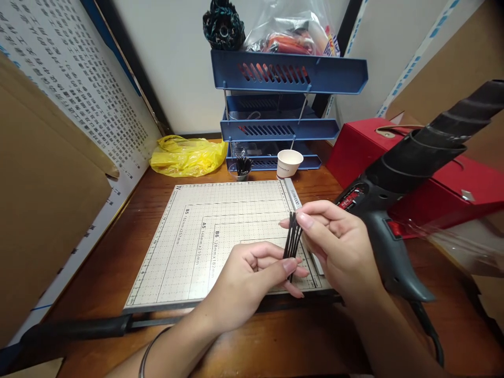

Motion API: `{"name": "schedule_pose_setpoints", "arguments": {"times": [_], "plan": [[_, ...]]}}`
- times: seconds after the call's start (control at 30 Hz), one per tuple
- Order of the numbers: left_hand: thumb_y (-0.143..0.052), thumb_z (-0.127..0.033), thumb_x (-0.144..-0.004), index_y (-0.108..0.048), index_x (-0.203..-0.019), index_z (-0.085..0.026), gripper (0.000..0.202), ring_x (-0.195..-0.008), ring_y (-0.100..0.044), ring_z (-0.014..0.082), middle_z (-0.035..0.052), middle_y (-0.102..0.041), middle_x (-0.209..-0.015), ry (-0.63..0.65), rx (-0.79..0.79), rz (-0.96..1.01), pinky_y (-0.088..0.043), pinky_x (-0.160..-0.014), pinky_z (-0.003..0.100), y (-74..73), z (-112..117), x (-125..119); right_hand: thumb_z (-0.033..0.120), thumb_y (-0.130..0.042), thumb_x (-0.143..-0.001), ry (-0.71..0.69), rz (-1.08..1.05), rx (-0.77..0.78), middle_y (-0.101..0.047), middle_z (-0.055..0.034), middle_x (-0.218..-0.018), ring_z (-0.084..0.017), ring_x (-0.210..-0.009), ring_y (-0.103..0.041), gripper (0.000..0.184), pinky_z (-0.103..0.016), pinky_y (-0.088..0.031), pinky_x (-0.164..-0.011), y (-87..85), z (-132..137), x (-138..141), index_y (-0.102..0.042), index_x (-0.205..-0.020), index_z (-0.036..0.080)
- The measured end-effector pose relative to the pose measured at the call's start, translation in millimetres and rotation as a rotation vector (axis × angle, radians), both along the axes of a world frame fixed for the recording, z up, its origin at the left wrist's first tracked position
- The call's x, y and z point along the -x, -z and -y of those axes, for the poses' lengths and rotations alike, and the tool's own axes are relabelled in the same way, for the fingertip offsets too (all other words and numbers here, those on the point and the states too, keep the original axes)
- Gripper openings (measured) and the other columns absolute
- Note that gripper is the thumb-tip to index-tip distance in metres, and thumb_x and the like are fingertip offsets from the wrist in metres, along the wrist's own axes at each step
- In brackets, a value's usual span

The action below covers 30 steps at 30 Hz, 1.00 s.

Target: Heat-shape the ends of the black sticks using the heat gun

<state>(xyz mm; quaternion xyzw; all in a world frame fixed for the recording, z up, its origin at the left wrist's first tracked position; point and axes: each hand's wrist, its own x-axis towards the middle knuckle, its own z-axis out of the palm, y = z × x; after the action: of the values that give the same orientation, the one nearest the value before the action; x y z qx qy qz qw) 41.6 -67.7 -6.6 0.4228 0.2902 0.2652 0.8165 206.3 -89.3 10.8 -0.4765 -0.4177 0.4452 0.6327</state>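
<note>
Both my hands hold a small bundle of thin black tubes (pixel 292 239) upright above the near right corner of a grey paper cutter board (pixel 205 236). My left hand (pixel 252 275) pinches the bundle's lower end, fingers curled closed. My right hand (pixel 334 241) grips the upper part between thumb and fingers. A black and grey heat gun (pixel 397 184) stands just right of my right hand, its nozzle pointing up and right.
A blue three-tier tray (pixel 289 73) stands at the back with a plastic bag on top. In front of it are a paper cup (pixel 289 163), a small cup of black tubes (pixel 243 167) and a yellow bag (pixel 187 155). A red box (pixel 433 173) sits right. Cardboard panels flank the desk.
</note>
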Motion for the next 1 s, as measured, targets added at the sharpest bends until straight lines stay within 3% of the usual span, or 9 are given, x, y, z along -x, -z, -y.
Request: {"name": "schedule_pose_setpoints", "arguments": {"times": [0.13, 0.27, 0.33, 0.4, 0.5, 0.7, 1.0], "plan": [[-0.084, -0.033, -0.087, -0.076, -0.088, -0.012, 0.023, -0.069, -0.076, 0.0129, 0.0082, -0.082, -0.091, 0.006, -0.005, 0.023, -0.060, -0.072, 0.022, 1.9, 0.2, -0.2, 0.042, -0.078, -0.087, 0.047, -0.042, 0.025, -0.062, 0.0015, -0.056, -0.004, -0.039, -0.025, 0.026, -0.020, -0.023, -0.038, 2.5, -1.7, -0.9, -0.070, -0.083, 0.018], [-0.082, -0.032, -0.090, -0.077, -0.088, -0.014, 0.019, -0.066, -0.076, 0.0117, 0.0065, -0.082, -0.091, -0.022, -0.041, 0.038, -0.059, -0.071, 0.021, 1.6, -0.1, 1.1, 0.050, -0.072, -0.091, 0.003, -0.030, 0.048, -0.047, 0.0068, -0.043, -0.006, -0.037, -0.027, 0.033, -0.022, -0.033, -0.040, 2.9, -1.4, -1.5, -0.076, -0.104, 0.020], [-0.080, -0.032, -0.092, -0.078, -0.089, -0.015, 0.018, -0.066, -0.076, 0.0115, 0.0054, -0.082, -0.090, -0.053, -0.063, 0.041, -0.059, -0.072, 0.020, 1.7, -1.3, 1.9, 0.052, -0.073, -0.089, -0.077, -0.028, 0.084, -0.064, 0.0009, -0.057, -0.006, -0.039, -0.034, 0.040, -0.022, -0.037, -0.041, 2.2, -0.8, -0.5, -0.076, -0.112, 0.019], [-0.079, -0.034, -0.093, -0.079, -0.089, -0.015, 0.019, -0.067, -0.076, 0.0122, 0.0044, -0.081, -0.082, -0.074, -0.083, 0.053, -0.059, -0.073, 0.020, 2.3, -2.7, 2.4, 0.049, -0.081, -0.083, -0.183, -0.024, 0.145, -0.078, -0.0084, -0.084, -0.007, -0.047, -0.051, 0.040, -0.020, -0.044, -0.044, 1.5, -0.4, 1.3, -0.078, -0.107, 0.017], [-0.079, -0.036, -0.092, -0.080, -0.088, -0.014, 0.023, -0.067, -0.076, 0.0134, 0.0038, -0.077, -0.071, -0.084, -0.106, 0.072, -0.059, -0.075, 0.021, 3.8, -4.0, 2.3, 0.041, -0.087, -0.078, -0.279, -0.031, 0.217, -0.079, -0.0097, -0.088, -0.012, -0.068, -0.068, 0.031, -0.016, -0.052, -0.056, 1.4, -0.5, 4.0, -0.080, -0.096, 0.017], [-0.080, -0.034, -0.091, -0.082, -0.092, -0.015, 0.019, -0.066, -0.076, 0.0116, 0.0048, -0.080, -0.088, -0.067, -0.084, 0.084, -0.059, -0.072, 0.020, 4.6, -3.5, 0.9, 0.038, -0.086, -0.080, -0.245, -0.091, 0.234, -0.079, -0.0074, -0.080, -0.009, -0.060, -0.067, 0.022, -0.012, -0.050, -0.051, 3.3, -1.4, 4.8, -0.081, -0.086, 0.018], [-0.077, -0.034, -0.092, -0.083, -0.090, -0.015, 0.021, -0.067, -0.075, 0.0118, 0.0065, -0.082, -0.089, -0.103, -0.180, -0.037, -0.058, -0.075, 0.019, 1.1, -4.5, 1.3, 0.032, -0.093, -0.069, -0.187, -0.047, 0.183, -0.076, -0.0061, -0.070, -0.010, -0.057, -0.066, 0.022, -0.013, -0.052, -0.050, 1.4, -3.3, 7.1, -0.079, -0.076, 0.016]]}}
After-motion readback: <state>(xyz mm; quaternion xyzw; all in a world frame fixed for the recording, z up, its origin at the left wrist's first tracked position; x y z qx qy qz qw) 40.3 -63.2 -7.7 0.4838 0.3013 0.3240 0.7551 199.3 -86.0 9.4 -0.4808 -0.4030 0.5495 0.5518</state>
